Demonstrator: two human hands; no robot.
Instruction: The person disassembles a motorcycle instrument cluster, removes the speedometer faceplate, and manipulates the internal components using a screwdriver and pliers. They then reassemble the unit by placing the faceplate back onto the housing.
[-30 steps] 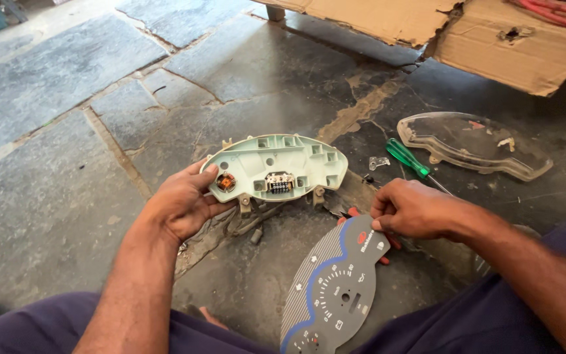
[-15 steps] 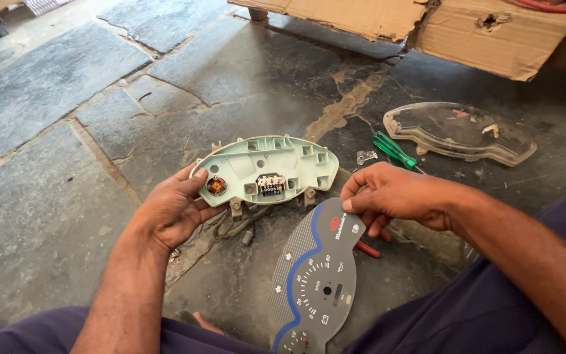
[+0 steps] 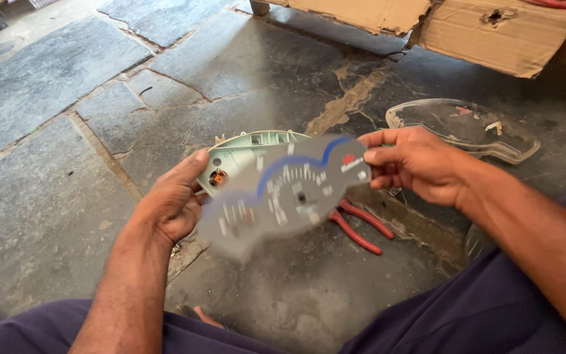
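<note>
My left hand (image 3: 171, 203) grips the left end of a pale green plastic instrument-cluster housing (image 3: 244, 157), held above the stone floor. My right hand (image 3: 414, 164) pinches the right end of a grey dial face plate (image 3: 283, 193) with a blue arc and white scale marks. The plate is blurred with motion and lies across the front of the housing, hiding most of it. Red-handled pliers (image 3: 361, 226) lie on the floor just below the plate.
A clear plastic cluster lens cover (image 3: 466, 128) lies on the floor at the right. Torn cardboard (image 3: 492, 33) rests at the top right. The floor is cracked grey stone slabs (image 3: 67, 98). My legs in dark blue cloth (image 3: 492, 308) fill the bottom.
My right hand picked the grey dial plate up off the floor and swung it up over the green housing. The housing stayed in my left hand. The green screwdriver is now hidden.
</note>
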